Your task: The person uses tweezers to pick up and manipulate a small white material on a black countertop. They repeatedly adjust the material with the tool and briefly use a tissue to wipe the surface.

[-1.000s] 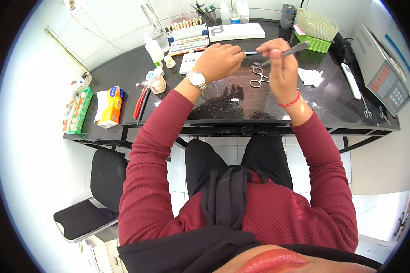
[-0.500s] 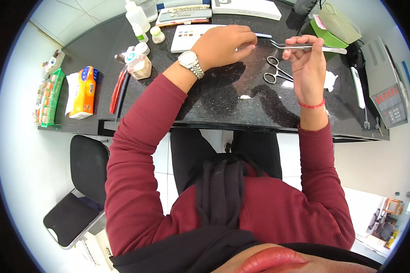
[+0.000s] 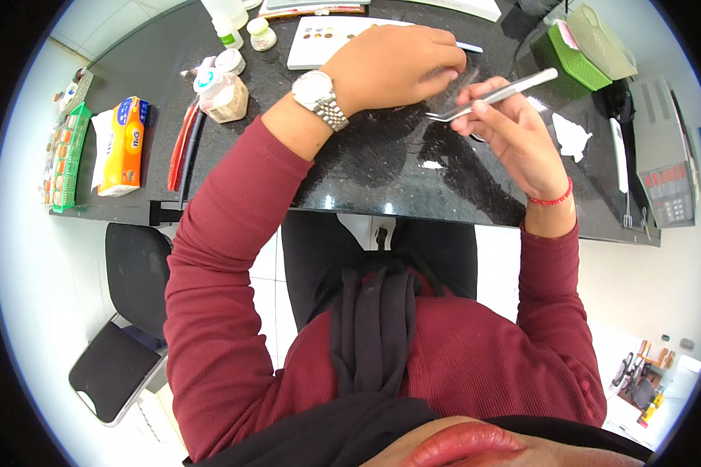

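Note:
My right hand (image 3: 518,136) grips a pair of tweezers (image 3: 533,80) with a pale handle and a bent metal tip, which points left over the dark table. My left hand (image 3: 397,66), wearing a metal wristwatch (image 3: 315,90), is just left of that tip, palm down. Its fingers are curled toward the thumb, and whatever they hold, if anything, is hidden. Beneath and behind this hand lies a white palette (image 3: 308,54) with rows of small coloured spots. A thin pale blue stick (image 3: 469,47) lies beyond the fingers. My right hand covers most of the scissors (image 3: 478,138).
Jars (image 3: 224,97) and bottles stand at left, beside red and dark pens (image 3: 183,148). Farther left are an orange tissue pack (image 3: 125,148) and a green rack (image 3: 70,159). Crumpled white tissue (image 3: 572,138), a green basket (image 3: 580,66) and a grey device (image 3: 666,156) are at right.
My right hand has turned and moved the tweezers down and left, bringing their tip near my left hand. My left hand has shifted slightly right. The view has shifted a little.

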`<state>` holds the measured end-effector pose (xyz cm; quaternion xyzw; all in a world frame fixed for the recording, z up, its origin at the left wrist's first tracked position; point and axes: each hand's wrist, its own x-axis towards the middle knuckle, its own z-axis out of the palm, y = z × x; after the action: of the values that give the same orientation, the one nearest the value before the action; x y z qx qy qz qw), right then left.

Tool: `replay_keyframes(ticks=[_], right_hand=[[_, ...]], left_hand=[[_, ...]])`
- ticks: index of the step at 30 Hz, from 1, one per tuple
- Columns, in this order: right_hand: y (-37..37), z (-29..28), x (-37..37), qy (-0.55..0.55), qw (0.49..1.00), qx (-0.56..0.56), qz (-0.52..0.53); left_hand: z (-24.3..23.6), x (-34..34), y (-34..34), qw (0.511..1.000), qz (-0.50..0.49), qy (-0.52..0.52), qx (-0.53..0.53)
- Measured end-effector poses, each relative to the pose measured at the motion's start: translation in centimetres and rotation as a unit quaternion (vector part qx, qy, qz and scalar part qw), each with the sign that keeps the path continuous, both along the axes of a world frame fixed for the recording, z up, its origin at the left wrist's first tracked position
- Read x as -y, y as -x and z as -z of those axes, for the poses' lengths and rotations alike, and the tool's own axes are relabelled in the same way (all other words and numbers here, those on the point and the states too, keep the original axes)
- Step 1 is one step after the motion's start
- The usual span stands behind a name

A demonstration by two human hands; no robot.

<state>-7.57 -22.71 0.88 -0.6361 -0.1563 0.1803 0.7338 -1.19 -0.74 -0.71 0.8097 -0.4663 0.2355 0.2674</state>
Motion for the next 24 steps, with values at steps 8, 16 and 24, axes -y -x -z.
replay_keyframes(ticks=[8,16,24], right_hand=[[-0.4,1.5,-0.8,0.093,0.989,0.117,-0.015],[-0.3,2.1,-1.1,0.139,0.973,0.185,-0.015],[-0.4,2.4,-1.5,0.162,0.962,0.219,0.029]], left_hand=[[-2.4,-0.1,1.3,0.984,0.038,0.009,-0.176],[-1.9,0.5,0.9,0.962,0.148,0.084,-0.216],[-2.0,0.7,1.6,0.935,0.168,0.107,-0.293]])
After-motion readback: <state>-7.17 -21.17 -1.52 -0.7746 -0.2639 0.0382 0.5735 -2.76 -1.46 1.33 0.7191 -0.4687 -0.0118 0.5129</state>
